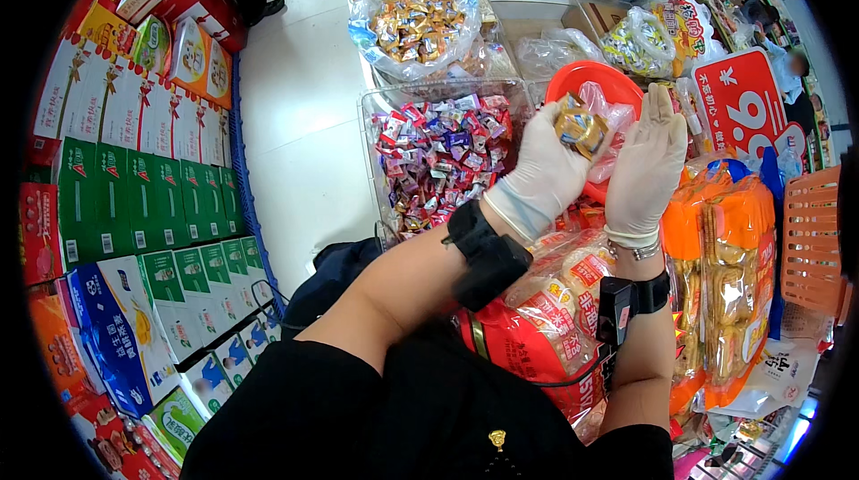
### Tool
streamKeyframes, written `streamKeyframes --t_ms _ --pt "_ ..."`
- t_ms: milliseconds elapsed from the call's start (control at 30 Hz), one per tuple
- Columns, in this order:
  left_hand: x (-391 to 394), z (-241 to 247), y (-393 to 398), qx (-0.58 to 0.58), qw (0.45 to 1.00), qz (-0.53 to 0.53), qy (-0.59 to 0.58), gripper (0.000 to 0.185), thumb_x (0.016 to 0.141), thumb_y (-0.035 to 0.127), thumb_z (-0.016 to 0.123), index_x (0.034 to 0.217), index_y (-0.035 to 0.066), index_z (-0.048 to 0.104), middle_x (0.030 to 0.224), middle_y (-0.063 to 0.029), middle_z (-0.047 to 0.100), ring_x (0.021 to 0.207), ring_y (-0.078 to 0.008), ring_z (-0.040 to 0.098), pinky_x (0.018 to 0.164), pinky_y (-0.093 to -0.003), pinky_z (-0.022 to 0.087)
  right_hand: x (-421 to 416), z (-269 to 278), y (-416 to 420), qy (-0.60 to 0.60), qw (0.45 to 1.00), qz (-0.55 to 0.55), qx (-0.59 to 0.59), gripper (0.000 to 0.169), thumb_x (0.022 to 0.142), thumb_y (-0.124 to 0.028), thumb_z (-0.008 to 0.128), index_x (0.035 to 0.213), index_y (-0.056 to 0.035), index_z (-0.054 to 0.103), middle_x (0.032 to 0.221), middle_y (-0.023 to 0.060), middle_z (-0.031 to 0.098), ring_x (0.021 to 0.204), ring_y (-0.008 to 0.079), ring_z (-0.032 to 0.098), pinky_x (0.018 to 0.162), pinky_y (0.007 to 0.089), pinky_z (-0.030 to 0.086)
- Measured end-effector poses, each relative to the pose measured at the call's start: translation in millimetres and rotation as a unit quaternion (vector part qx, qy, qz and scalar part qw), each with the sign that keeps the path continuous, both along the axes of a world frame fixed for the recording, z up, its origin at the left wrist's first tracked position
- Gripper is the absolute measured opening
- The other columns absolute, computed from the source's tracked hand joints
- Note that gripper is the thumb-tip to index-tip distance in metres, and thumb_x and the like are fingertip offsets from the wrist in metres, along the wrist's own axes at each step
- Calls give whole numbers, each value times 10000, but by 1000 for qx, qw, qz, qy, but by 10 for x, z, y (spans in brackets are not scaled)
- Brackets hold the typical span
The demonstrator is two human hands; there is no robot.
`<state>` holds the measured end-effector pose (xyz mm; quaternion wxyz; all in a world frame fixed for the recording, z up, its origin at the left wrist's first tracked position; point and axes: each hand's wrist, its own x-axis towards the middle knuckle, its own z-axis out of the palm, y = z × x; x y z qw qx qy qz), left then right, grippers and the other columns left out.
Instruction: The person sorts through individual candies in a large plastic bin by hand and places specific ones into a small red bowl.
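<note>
My left hand (547, 168), in a white glove, holds a few gold-wrapped candies (580, 128) near its fingertips, above the edge of a red plastic basin (570, 77). Beside it, to the right, my gloved right hand (645, 175) is held out flat with straight fingers and nothing visible in it. Inside the basin lies a crumpled pinkish plastic bag (614, 111), partly covered by both hands. To the left of my left hand stands a clear bin (368, 138) full of small red and purple wrapped candies (443, 158).
A clear bag of gold-wrapped candies (419, 27) sits behind the bin. Large packs of snacks (557, 305) lie beneath my forearms, with orange biscuit packs (728, 265) to the right. An orange basket (812, 238) and red price sign (741, 107) stand farther right. Stacked cartons (151, 195) line the left.
</note>
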<state>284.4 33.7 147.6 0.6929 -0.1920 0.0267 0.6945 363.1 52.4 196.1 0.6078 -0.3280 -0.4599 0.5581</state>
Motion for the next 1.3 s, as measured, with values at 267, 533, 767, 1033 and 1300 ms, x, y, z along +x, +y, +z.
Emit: streamKeyframes --t_ms 267,533,767,1033,1300 --pt "-1114 -297 512 -72 894 324 300 241 935 247 375 964 46 505 947 -74 528 871 -217 541 827 -355 470 129 -71 101 57 998 6 -36 460 964 -292 322 1289 32 358 1337 159 381 1285 243 310 1092 349 172" --pt "-2173 -1139 730 -119 144 241 952 285 856 162 489 1125 105 565 1273 -206 420 1145 -392 401 975 -409 337 134 -112 115 46 995 55 -72 458 969 -314 271 1304 -16 367 1366 130 370 1304 211 294 1085 357 149" --pt "-1953 -255 -485 -38 239 217 946 221 848 104 545 1057 72 608 995 -115 611 936 -219 589 838 -270 429 192 -158 117 -21 980 128 -153 405 953 -236 346 1276 2 397 1297 170 441 1238 239 391 1035 346 284" --pt "-1718 -897 -1440 105 26 -130 986 134 803 100 556 918 65 616 922 -107 630 842 -270 605 762 -362 488 315 -264 251 -72 965 163 -190 357 933 -195 441 1239 -14 461 1156 109 539 1013 169 530 864 268 419" --pt "-1135 -1546 -1380 170 -105 -269 942 115 721 110 523 683 77 626 651 -89 613 616 -252 628 542 -375 496 432 -282 321 -40 942 250 -219 349 931 -185 440 1229 -4 468 1146 106 542 1021 172 540 836 261 430"
